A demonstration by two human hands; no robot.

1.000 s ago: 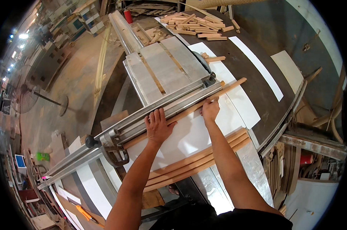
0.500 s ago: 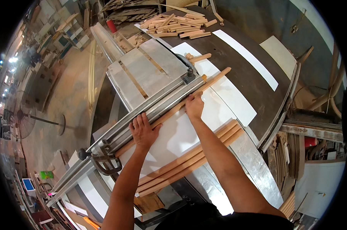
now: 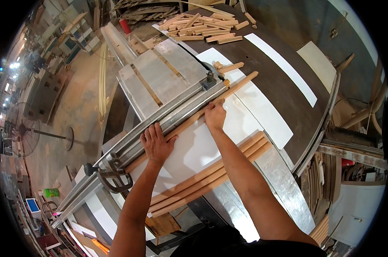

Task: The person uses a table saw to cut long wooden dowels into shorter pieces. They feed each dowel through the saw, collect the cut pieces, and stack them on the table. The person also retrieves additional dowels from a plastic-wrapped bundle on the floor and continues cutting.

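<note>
A long wooden strip [image 3: 241, 84] lies on the white table top [image 3: 194, 145] against a grey metal fence rail [image 3: 177, 109]. My left hand [image 3: 156, 143] lies flat with spread fingers on the strip and the rail's edge near the strip's left end. My right hand [image 3: 215, 116] presses down on the strip further right, fingers curled over it. Close to my body, three curved wooden strips [image 3: 211, 173] lie side by side on the table.
A pile of short wooden pieces [image 3: 202, 29] lies on the dark board at the back. Two short pieces [image 3: 228, 67] lie near the rail's far end. A black clamp [image 3: 112, 176] sits at the rail's near end. A floor fan [image 3: 25, 136] stands at the left.
Both hands and the long strip have stayed together along the rail; the view has shifted, and the hands sit slightly further along the strip toward the far end.
</note>
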